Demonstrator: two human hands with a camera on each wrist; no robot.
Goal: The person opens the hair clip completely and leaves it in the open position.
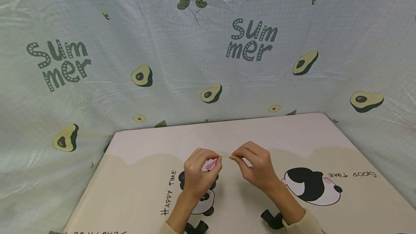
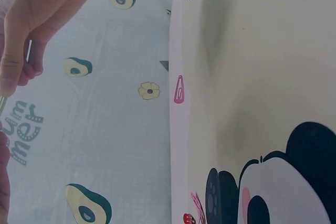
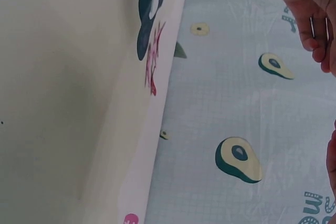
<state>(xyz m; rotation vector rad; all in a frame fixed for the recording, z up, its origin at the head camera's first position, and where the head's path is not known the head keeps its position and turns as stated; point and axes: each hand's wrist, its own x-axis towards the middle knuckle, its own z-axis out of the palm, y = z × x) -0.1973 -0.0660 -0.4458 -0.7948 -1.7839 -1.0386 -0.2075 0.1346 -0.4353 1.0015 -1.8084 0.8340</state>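
Observation:
A thin yellow-green band (image 1: 225, 155) runs nearly level between both hands, above the printed tabletop. My left hand (image 1: 200, 170) pinches one end between thumb and fingertips; my right hand (image 1: 256, 163) pinches the other. Through the gap of the left hand's fingers shows a pink hair clip (image 2: 179, 89) lying on the table. In the left wrist view the band appears only at the left edge, below the right hand's fingers. Some pink and red strands (image 3: 153, 61) lie near the clip, mostly hidden behind the left hand in the head view.
The table (image 1: 136, 176) has a cloth with printed pandas and lettering. Behind it hangs a pale curtain (image 1: 182, 53) with avocado prints. A black curved piece (image 1: 272, 220) shows beside the right wrist and another (image 1: 196, 228) beside the left.

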